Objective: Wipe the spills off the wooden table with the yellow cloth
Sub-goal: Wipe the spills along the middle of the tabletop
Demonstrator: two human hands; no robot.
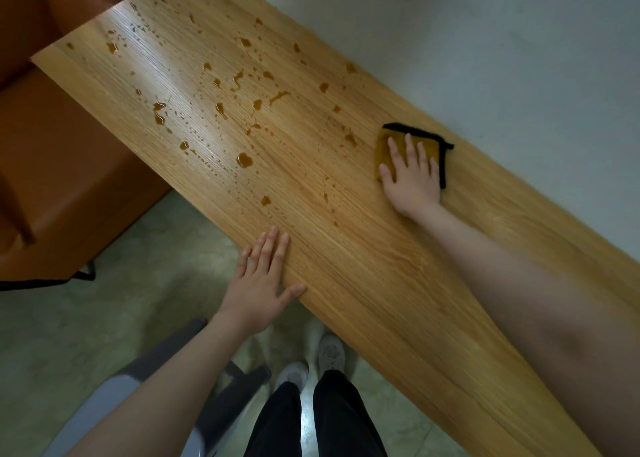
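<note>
A long wooden table (381, 283) runs diagonally through the head view. Brown liquid spills (244, 159) are scattered in drops and small puddles over its far left half. A folded yellow cloth (431, 150) with a black edge lies near the table's far edge by the wall. My right hand (410, 176) presses flat on the cloth with straight, spread fingers. My left hand (261, 280) rests flat on the near edge of the table, fingers straight, holding nothing. The table's near right part shows no drops.
An orange-brown sofa (52, 179) stands at the left, against the table's end. A grey chair (221, 387) is behind my left arm. A pale wall (485, 41) borders the table's far side. My legs and white shoes (329, 352) stand on the greenish floor.
</note>
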